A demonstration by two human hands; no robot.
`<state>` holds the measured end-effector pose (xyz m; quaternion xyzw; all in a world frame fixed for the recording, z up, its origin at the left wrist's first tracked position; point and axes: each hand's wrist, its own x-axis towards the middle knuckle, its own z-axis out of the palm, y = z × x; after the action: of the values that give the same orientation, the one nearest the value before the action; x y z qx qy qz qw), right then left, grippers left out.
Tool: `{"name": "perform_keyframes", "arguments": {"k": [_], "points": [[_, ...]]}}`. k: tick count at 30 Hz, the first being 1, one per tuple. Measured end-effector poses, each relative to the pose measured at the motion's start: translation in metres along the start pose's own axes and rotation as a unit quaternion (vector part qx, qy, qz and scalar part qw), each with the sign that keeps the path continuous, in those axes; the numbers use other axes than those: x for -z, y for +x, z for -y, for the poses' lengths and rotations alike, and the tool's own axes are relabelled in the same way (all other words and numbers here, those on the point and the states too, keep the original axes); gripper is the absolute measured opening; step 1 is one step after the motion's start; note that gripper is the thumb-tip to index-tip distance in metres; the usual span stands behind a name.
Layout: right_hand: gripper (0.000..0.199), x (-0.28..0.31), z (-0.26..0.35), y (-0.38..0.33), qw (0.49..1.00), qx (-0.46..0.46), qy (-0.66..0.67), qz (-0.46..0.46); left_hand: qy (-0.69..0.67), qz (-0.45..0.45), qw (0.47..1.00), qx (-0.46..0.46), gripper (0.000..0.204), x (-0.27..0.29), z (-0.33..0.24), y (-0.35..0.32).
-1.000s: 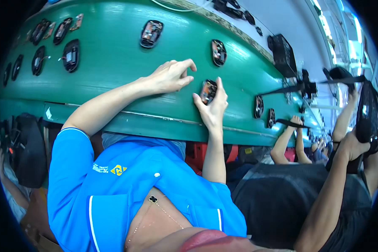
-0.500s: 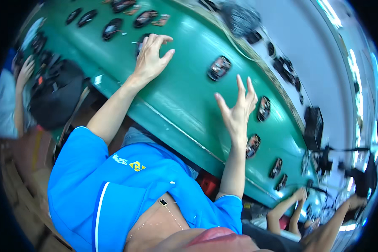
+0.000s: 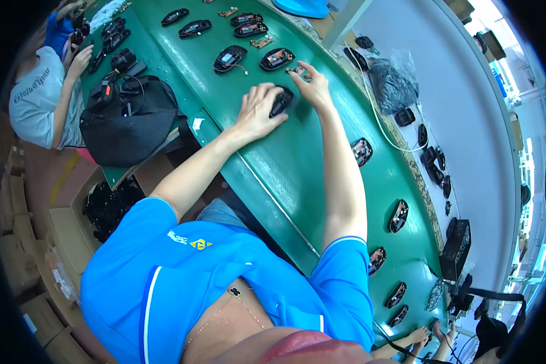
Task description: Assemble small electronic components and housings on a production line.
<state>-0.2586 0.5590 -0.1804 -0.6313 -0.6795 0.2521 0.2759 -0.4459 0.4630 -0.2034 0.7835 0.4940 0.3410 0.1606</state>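
My left hand [image 3: 258,114] is wrapped round a black, rounded casing [image 3: 281,102], shaped like a computer mouse, on the green work surface [image 3: 285,170]. Part of the casing is hidden by its fingers. To the right of it and a little farther off, my right hand [image 3: 314,88] pinches a small copper-coloured circuit board [image 3: 293,71] between thumb and fingers. Just beyond that board lies an open black casing [image 3: 277,59] with a board inside. Another casing [image 3: 230,59], with a thin cable trailing out, rests farther left.
Several open casings [image 3: 398,216] form a line down the right side. More casings [image 3: 195,28] and a loose board [image 3: 261,42] lie far off. A black bag [image 3: 130,121] sits at left near a co-worker [image 3: 45,97]. A raised edge [image 3: 415,173] borders the far side.
The view has shifted. My left hand has come down round the black casing. My right hand, spread and empty before, has reached away and closed on a small circuit board.
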Motion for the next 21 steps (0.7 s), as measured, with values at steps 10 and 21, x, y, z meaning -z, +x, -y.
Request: {"name": "perform_keyframes", "arguments": {"k": [10, 21], "points": [[0.038, -0.019, 0.004, -0.007, 0.965, -0.045, -0.206, -0.155, -0.176, 0.184, 0.931, -0.261, 0.057, 0.004, -0.036, -0.024], [0.024, 0.013, -0.017, -0.087, 0.948, 0.026, -0.292, -0.128, -0.199, 0.378, 0.768, -0.477, 0.067, -0.017, -0.097, -0.035]]}}
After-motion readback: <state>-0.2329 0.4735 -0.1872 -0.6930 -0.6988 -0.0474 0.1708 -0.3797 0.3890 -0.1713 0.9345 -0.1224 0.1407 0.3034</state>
